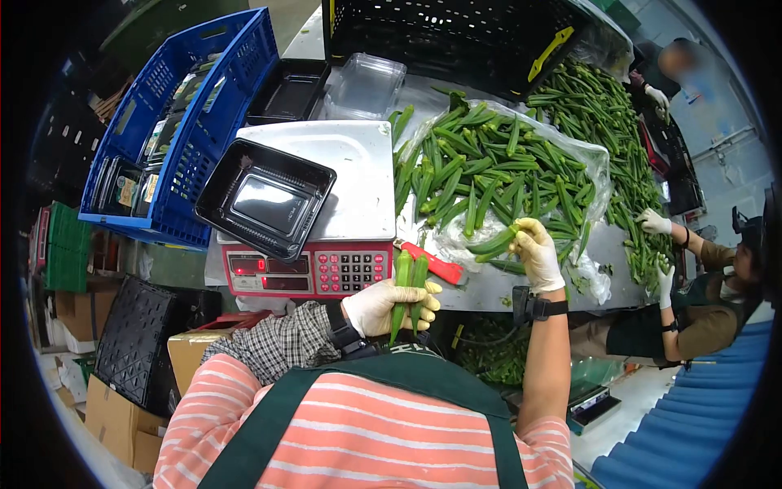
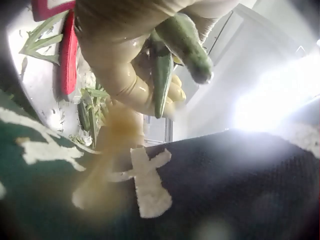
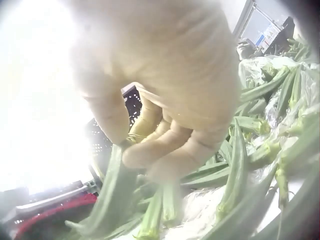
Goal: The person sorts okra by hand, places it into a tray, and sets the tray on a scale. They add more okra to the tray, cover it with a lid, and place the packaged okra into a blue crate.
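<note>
Two green okra pods (image 1: 402, 277) stand side by side in my gloved left hand (image 1: 371, 311), which grips them in front of the scale. Their ends poke out past the glove in the left wrist view, one okra pod (image 2: 186, 47) nearer the camera. Between thumb and fingertips my gloved right hand (image 1: 538, 259) pinches a single okra pod (image 1: 491, 246) by its stem end. The right wrist view shows that pod (image 3: 111, 195) pointing down and left over the loose okra. A large okra pile (image 1: 505, 163) on clear plastic lies just beyond the right hand.
A black plastic tray (image 1: 305, 213) sits tilted on the red-and-silver scale (image 1: 366, 163). Left of it stands a blue crate (image 1: 183, 196) holding packed trays. A red object (image 1: 436, 265) lies beside the scale. Behind the okra rises a black crate (image 1: 456, 49). Another person's gloved hands (image 1: 654, 222) work at right.
</note>
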